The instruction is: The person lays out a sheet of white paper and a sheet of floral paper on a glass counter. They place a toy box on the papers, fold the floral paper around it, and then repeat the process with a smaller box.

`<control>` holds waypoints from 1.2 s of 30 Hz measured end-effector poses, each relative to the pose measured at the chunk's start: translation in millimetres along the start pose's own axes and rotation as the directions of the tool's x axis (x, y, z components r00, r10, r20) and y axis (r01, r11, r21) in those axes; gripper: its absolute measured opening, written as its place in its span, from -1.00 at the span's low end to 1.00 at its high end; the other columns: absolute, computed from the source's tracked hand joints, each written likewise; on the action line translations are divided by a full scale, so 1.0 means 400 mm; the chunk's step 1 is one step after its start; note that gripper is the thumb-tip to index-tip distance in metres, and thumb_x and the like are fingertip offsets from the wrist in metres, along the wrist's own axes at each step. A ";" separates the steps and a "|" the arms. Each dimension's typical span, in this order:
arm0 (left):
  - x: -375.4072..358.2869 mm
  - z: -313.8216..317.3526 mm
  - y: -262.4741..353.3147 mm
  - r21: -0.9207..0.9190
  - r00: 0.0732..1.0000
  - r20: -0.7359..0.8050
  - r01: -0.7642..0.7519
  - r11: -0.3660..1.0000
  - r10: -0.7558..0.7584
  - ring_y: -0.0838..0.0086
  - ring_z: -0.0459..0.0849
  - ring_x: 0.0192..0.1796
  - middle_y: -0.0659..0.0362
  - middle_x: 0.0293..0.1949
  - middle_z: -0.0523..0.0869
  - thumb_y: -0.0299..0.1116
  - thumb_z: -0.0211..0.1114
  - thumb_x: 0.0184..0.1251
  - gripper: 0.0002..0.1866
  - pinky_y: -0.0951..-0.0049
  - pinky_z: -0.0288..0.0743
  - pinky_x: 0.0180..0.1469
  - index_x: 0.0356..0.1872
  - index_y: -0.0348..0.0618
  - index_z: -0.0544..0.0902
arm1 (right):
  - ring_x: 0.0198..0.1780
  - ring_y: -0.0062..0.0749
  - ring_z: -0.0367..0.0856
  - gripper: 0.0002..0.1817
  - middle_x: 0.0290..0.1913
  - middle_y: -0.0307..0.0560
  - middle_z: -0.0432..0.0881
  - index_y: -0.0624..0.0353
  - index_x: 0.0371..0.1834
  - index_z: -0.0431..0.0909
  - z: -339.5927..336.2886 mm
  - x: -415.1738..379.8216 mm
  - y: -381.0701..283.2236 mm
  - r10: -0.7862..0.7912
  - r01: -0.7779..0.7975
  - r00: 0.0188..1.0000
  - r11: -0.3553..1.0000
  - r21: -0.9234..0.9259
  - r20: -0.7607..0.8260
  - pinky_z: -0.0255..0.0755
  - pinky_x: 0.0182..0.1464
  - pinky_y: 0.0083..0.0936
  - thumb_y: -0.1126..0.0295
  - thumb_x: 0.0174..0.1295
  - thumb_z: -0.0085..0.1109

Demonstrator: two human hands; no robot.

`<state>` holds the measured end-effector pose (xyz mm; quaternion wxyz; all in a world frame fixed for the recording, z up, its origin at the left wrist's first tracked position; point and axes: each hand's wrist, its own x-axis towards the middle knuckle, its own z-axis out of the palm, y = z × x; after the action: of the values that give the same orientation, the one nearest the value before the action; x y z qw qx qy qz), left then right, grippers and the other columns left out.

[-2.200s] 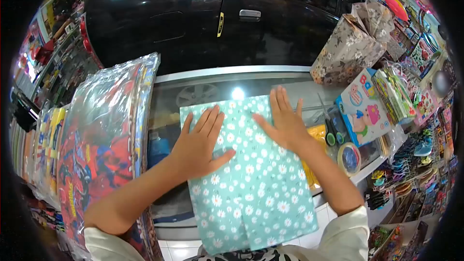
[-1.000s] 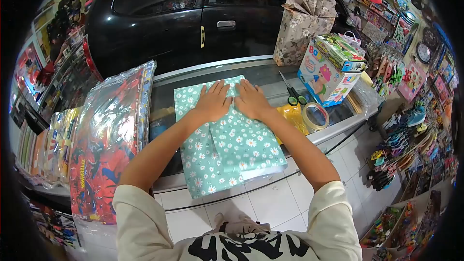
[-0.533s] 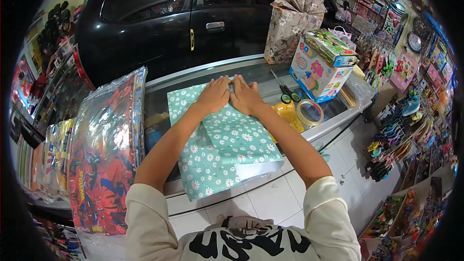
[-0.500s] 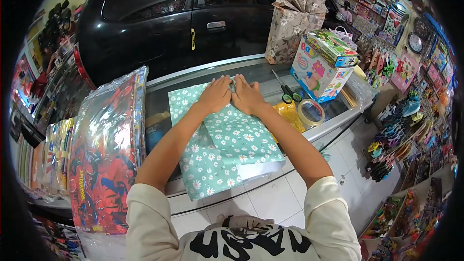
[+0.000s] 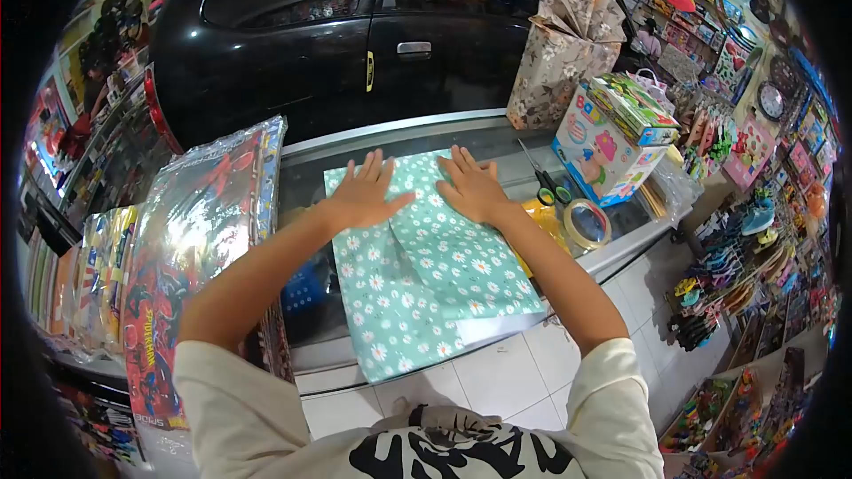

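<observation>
Green wrapping paper (image 5: 426, 257) with white daisies lies folded over on the glass counter, its near end hanging past the front edge. A white underside shows at its lower right corner. My left hand (image 5: 366, 193) rests flat on the upper left of the paper, fingers spread. Along the upper right edge of the paper lies my right hand (image 5: 472, 188), also with fingers stretched out. Neither hand holds anything. Right of my right hand are black-and-green scissors (image 5: 554, 191) and a roll of clear tape (image 5: 587, 223), beside a yellow packet (image 5: 543, 217).
On the counter's (image 5: 399, 131) right end stand a boxed toy (image 5: 603, 146) and a flower-patterned paper bag (image 5: 564, 62). Plastic-wrapped Spider-Man sheets (image 5: 200, 213) are stacked at left. A black car (image 5: 293, 62) is behind the counter. Hanging goods (image 5: 710, 257) fill the right side.
My hands have moved apart from the paper's top middle, the left hand going left and flattening out. The whole view has shifted slightly.
</observation>
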<state>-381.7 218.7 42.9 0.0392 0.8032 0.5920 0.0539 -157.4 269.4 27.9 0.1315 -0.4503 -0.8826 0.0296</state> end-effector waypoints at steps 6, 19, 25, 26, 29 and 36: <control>-0.080 0.023 -0.033 -0.050 0.984 -0.175 -0.048 0.998 0.038 -0.05 -0.06 0.48 -0.31 0.41 -0.04 0.27 0.03 0.26 -0.08 -0.04 -0.10 0.43 0.35 -0.39 0.16 | 0.50 0.05 -0.11 -0.36 0.47 0.20 0.00 0.03 0.37 0.18 -0.007 -0.010 -0.014 -0.024 0.023 0.999 0.999 0.032 0.024 -0.17 0.31 0.09 -0.06 0.30 -0.28; -0.095 0.011 -0.017 0.037 0.936 -0.340 -0.080 0.996 0.088 -0.15 0.24 0.29 -0.18 0.22 0.28 0.13 0.22 0.18 -0.19 -0.11 0.21 0.24 0.26 -0.36 0.33 | 0.49 0.05 -0.10 -0.22 0.46 0.22 0.01 0.14 0.40 0.14 -0.038 -0.010 -0.026 -0.046 0.047 0.997 0.999 -0.022 0.060 -0.12 0.30 0.10 -0.20 0.28 -0.19; -0.093 0.011 -0.017 0.082 0.904 -0.407 -0.111 0.990 0.135 -0.08 0.33 0.20 -0.16 0.13 0.39 0.20 0.15 0.20 -0.18 -0.08 0.20 0.25 0.18 -0.45 0.40 | 0.50 0.05 -0.11 -0.23 0.47 0.23 -0.01 0.14 0.40 0.14 -0.040 -0.009 -0.025 -0.048 0.049 0.996 0.999 -0.010 0.082 -0.12 0.30 0.10 -0.20 0.29 -0.21; -0.092 0.012 -0.017 0.084 0.908 -0.395 -0.112 0.990 0.136 -0.08 0.33 0.20 -0.15 0.13 0.39 0.20 0.15 0.20 -0.18 -0.08 0.20 0.25 0.18 -0.45 0.40 | 0.50 0.05 -0.11 -0.23 0.47 0.23 -0.01 0.14 0.40 0.14 -0.040 -0.009 -0.024 -0.046 0.047 0.995 0.999 -0.012 0.086 -0.12 0.30 0.10 -0.20 0.29 -0.21; -0.089 0.009 -0.019 0.078 0.921 -0.365 -0.115 0.990 0.135 -0.06 0.33 0.19 -0.13 0.13 0.38 0.20 0.15 0.20 -0.18 -0.07 0.20 0.25 0.18 -0.45 0.39 | 0.50 0.05 -0.12 -0.22 0.47 0.23 -0.02 0.14 0.40 0.14 -0.040 -0.009 -0.021 -0.056 0.057 0.995 0.998 -0.013 0.084 -0.14 0.30 0.09 -0.20 0.29 -0.20; -0.089 0.001 -0.020 0.055 0.924 -0.359 -0.123 0.991 0.135 -0.05 0.35 0.17 -0.11 0.11 0.38 0.19 0.15 0.20 -0.18 -0.06 0.22 0.23 0.18 -0.46 0.39 | 0.50 0.07 -0.15 -0.20 0.47 0.25 -0.05 0.15 0.41 0.13 -0.045 -0.007 -0.020 -0.053 0.050 0.993 0.998 0.030 0.106 -0.18 0.31 0.12 -0.22 0.28 -0.20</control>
<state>-399.7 187.2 39.9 -0.0867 0.8172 0.5359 0.1937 -157.5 261.0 46.2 0.0911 -0.4235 -0.8991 0.0623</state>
